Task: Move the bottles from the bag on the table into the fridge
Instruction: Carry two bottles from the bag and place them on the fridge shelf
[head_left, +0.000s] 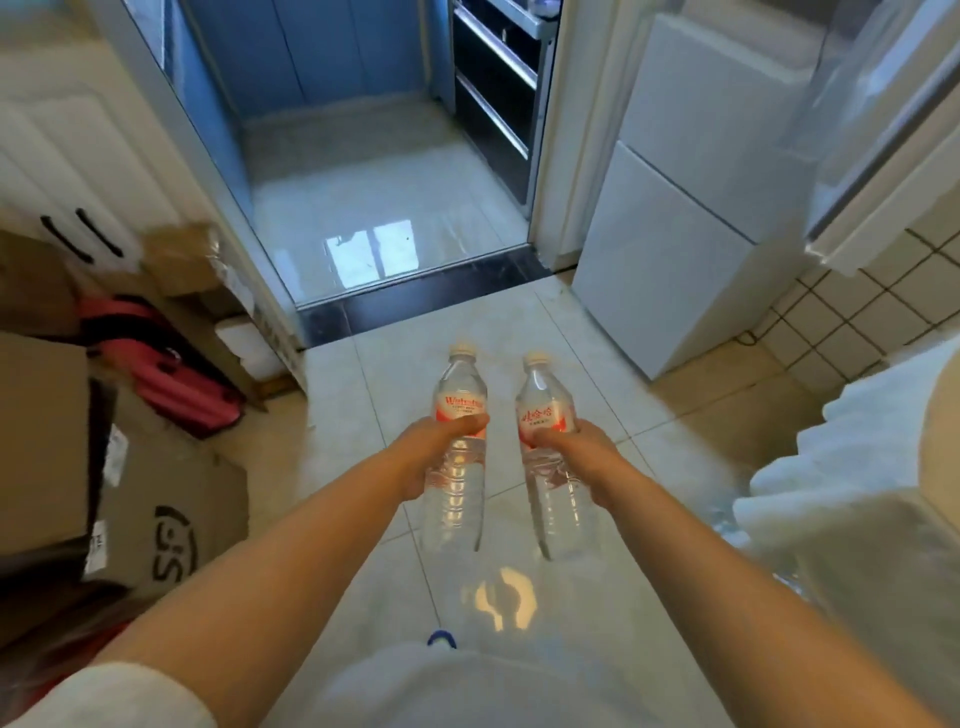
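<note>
Two clear plastic water bottles with red-and-white labels and pale caps are out in front, one in each hand, both held over the pale glossy floor tiles (571, 332). Far left first: brown cardboard boxes (156, 525) are stacked against the wall, one printed with a black logo, and a pink and black bag (171, 374) lies behind them, with a white cabinet with two black handles (78, 171) beyond. Moving in, the left hand (434, 452) has its fingers wrapped round the middle of the left bottle (457, 452), thumb across the label, cap pointing away. Just beside it, close but apart, the right hand (576, 457) grips the right bottle (553, 457) the same way, at the label's lower edge. Straight ahead, a dark threshold strip (415, 301) leads through an open doorway onto a shiny kitchen floor (374, 197), black drawers (493, 104) on its right side. Further right stands the tall white fridge (691, 218), doors closed on the side we see, well apart from both bottles. At the near right edge, a white lacy cloth (831, 467) hangs over a table edge.
</note>
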